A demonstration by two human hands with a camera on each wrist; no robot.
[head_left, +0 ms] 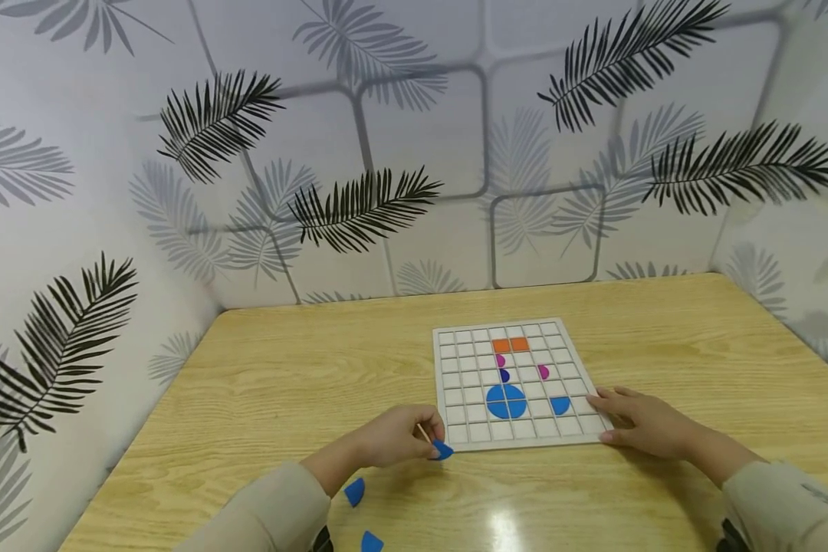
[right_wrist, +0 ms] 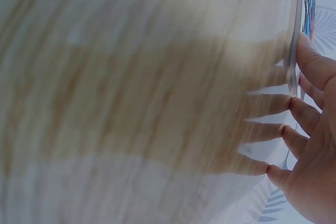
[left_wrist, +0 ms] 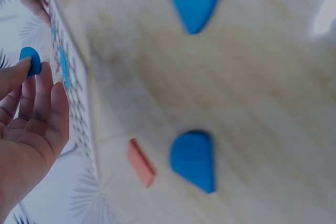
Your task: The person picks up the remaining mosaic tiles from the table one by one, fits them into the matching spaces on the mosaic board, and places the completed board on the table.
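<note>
My left hand [head_left: 402,437] pinches a blue quarter-circle tile [head_left: 442,450] between thumb and fingertips, at the near left corner of a white grid board [head_left: 469,434]. The left wrist view shows the same blue tile [left_wrist: 30,60] held on edge. On the board, four blue quarters form a disc [head_left: 507,402], with another blue quarter [head_left: 560,405] to its right. Spread, fairly straight fingers of my right hand [head_left: 645,424] touch the board's right edge. In the right wrist view, that hand [right_wrist: 310,114] has its thumb at the edge and its other fingertips down on the table.
Two blue tiles [head_left: 355,491] [head_left: 371,542] lie on the wooden table [head_left: 303,360] near my left sleeve. An orange tile [left_wrist: 140,163] lies beside one in the left wrist view. Orange squares [head_left: 510,345] and small pink and dark blue half-circles [head_left: 504,376] sit on the board.
</note>
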